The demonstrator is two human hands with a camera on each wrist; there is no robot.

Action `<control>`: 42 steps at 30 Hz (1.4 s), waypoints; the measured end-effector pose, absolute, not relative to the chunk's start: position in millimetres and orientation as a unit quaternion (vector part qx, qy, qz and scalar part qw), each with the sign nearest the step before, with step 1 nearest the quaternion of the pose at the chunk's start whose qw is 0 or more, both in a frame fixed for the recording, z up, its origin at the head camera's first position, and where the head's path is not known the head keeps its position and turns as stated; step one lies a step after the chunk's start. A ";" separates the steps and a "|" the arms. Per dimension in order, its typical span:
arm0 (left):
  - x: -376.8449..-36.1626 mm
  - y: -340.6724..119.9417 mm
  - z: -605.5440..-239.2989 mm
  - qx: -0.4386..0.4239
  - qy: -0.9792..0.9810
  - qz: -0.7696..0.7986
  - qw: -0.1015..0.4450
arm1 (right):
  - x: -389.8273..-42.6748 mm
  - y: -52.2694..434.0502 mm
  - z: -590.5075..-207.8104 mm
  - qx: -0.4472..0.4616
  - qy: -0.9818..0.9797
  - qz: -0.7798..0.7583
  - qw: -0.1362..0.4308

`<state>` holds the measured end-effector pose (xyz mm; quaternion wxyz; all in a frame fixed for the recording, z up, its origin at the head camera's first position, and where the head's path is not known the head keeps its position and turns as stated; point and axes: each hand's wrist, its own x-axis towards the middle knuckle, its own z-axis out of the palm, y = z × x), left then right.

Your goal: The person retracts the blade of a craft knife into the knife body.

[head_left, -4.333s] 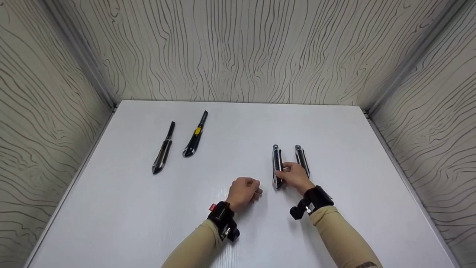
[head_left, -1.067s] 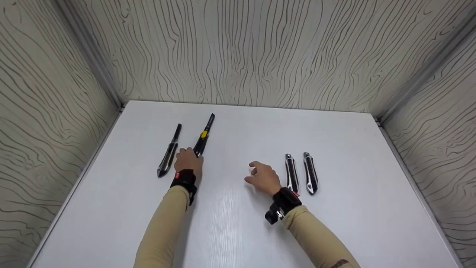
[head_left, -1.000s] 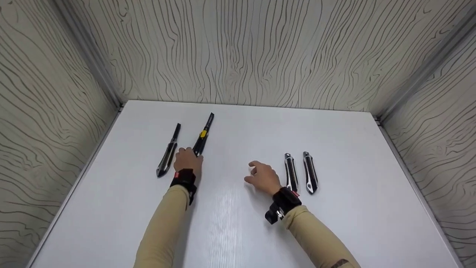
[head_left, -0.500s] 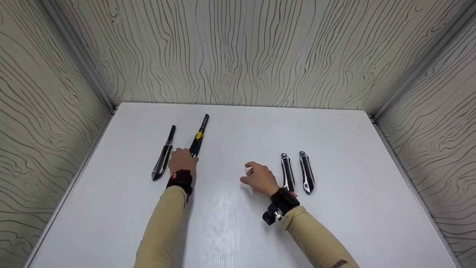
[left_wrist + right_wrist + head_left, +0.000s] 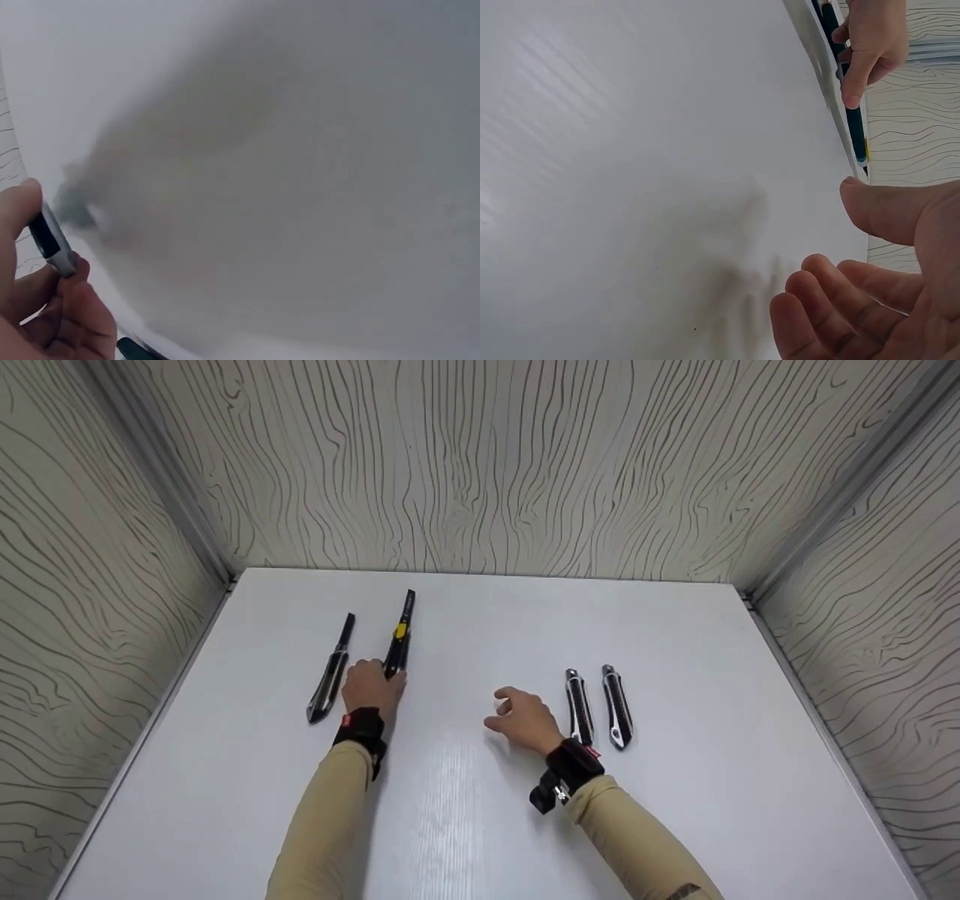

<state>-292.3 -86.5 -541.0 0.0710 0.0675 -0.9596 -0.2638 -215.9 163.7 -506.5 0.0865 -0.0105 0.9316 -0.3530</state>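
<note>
My left hand [image 5: 373, 684] grips the near end of a black utility knife with a yellow slider [image 5: 400, 631], which lies pointing away on the white table [image 5: 480, 825]. In the left wrist view my thumb and fingers pinch the knife's end [image 5: 49, 241]. My right hand [image 5: 513, 709] rests near the table's middle with loosely curled fingers and holds nothing. The right wrist view shows those fingers [image 5: 832, 300] bare, with the left hand [image 5: 870, 41] on the knife [image 5: 853, 120] beyond.
A black and silver knife [image 5: 331, 675] lies just left of my left hand. Two silver and black knives [image 5: 577, 705] [image 5: 616, 705] lie side by side just right of my right hand. Patterned walls [image 5: 480, 465] close in three sides.
My left hand has turned the yellow-slider knife so that its tip points straighter away, and has slid a little nearer. The right hand has stayed put.
</note>
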 end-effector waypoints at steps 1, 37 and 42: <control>-291.2 -85.9 -539.7 0.068 -0.957 -0.272 0.076 | -215.5 163.6 -506.2 -0.011 0.932 -0.352 0.087; -199.5 7.0 -506.8 -0.145 -0.926 -0.329 0.117 | -224.6 183.2 -488.3 0.093 0.839 -0.534 0.054; -192.2 17.3 -505.9 -0.165 -0.921 -0.334 0.113 | -226.5 185.7 -488.3 0.133 0.796 -0.589 0.028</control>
